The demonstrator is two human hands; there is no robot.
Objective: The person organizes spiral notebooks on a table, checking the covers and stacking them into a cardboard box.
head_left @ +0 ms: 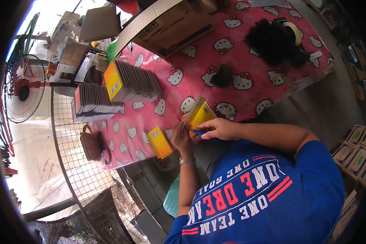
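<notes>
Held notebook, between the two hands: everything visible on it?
The notebook has a yellow, smooth-looking cover with a small mark near its upper right corner. A wire coil binds its left edge, which slants in the picture. It is by the near edge of the pink tablecloth. The left hand holds its lower coil end; the right hand is at its lower edge, contact unclear.

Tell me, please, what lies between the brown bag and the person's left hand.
In the head view, a yellow-orange notebook lies on pink cloth between the brown bag and the left hand.
</notes>
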